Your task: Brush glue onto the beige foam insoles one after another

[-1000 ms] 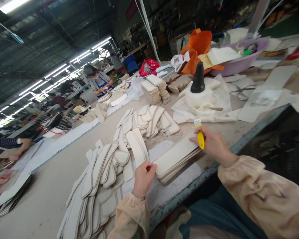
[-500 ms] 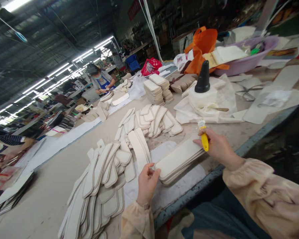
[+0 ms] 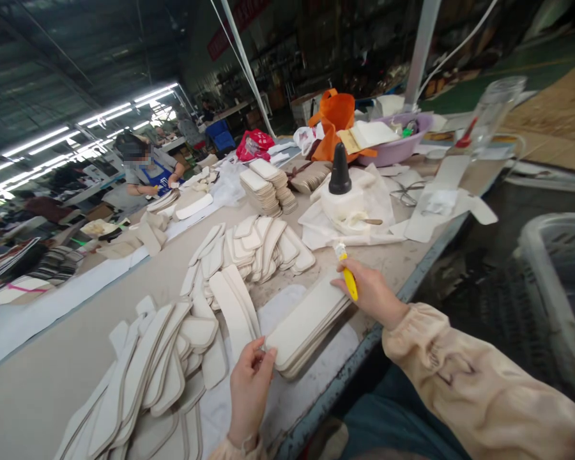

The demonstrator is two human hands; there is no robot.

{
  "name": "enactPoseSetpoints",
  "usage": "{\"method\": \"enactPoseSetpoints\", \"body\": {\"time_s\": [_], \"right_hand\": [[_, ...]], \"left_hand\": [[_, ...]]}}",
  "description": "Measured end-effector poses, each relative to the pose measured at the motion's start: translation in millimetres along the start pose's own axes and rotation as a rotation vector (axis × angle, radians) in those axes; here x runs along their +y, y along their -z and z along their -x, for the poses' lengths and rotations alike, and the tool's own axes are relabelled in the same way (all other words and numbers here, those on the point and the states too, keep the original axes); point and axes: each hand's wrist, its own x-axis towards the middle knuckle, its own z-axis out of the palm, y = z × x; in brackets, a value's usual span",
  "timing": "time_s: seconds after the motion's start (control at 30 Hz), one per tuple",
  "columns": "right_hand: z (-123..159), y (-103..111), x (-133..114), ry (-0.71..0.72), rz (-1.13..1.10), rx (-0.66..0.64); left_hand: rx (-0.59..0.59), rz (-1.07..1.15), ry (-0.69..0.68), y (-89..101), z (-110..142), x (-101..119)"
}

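Note:
A stack of long white strips with rounded corners [image 3: 306, 319] lies near the table's front edge. At its near left end, my left hand [image 3: 252, 380] is closed, thumb and fingers pinching the corner of the top strip. My right hand [image 3: 371, 291] grips a yellow-handled brush [image 3: 349, 281] with white paste on its upturned bristles. Fingers of that hand also touch the far end of the stack. Beyond the brush stands a white tub [image 3: 335, 207] with a black cone-shaped top [image 3: 340, 171]; a small stick [image 3: 371, 222] rests at its side.
Fanned piles of white pieces [image 3: 144, 377] spread to the left, with more pieces [image 3: 256, 246] behind. Neat stacks [image 3: 266, 185] stand farther back. A purple basin [image 3: 397, 150], an orange bag [image 3: 335, 121] and scissors [image 3: 407, 191] lie beyond. A co-worker [image 3: 148, 169] sits across the table. A plastic basket [image 3: 541, 255] is at right.
My view has swung to the right, so the table things appear farther left and the basket has come into sight. Both hands stay at the two ends of the stack.

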Motion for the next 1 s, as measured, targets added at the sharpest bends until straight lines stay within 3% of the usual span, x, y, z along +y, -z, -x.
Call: {"method": "enactPoseSetpoints", "body": {"time_s": [0.5,0.77,1.0], "right_hand": [[-2,-4,-3,0.043,0.02,0.001],[6,6,-9,0.035,-0.013,0.04],[11,1,-2,0.015,0.049,0.001]], "left_hand": [[0.042,-0.032,0.022,0.0,3,6],[0.062,0.008,0.054,-3.9,6,13],[0.067,0.04,0.092,-4.9,5,14]]}}
